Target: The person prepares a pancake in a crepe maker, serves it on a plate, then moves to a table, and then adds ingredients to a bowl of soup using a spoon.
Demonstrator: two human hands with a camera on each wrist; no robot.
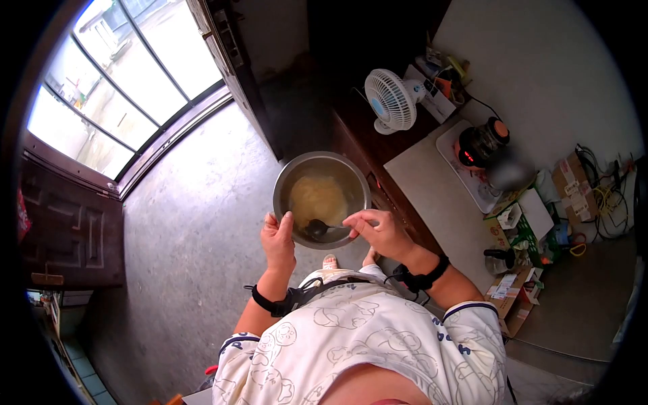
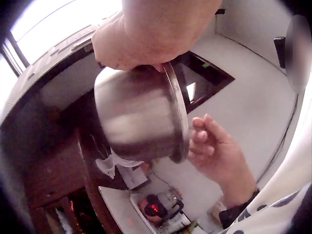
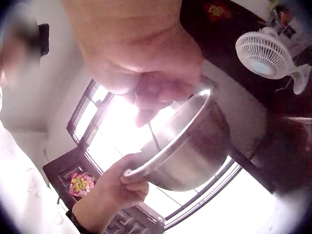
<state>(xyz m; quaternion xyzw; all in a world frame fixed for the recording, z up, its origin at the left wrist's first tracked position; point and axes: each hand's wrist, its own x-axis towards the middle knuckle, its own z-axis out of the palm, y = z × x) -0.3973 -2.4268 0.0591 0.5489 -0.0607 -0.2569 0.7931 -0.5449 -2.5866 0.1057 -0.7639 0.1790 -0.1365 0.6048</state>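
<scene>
A steel bowl with pale yellow batter is held in front of my chest, above the floor. My left hand grips its near-left rim, thumb over the edge; the same left hand shows from below holding the bowl. My right hand pinches the handle of a dark spoon whose head lies in the bowl near the front rim. In the right wrist view the right hand is curled over the bowl's rim, and the left hand holds the far side.
A dark wooden cabinet and a pale counter stand to my right, with a white fan, a kettle-like appliance and cluttered boxes. A large window is at the left. Grey concrete floor lies below.
</scene>
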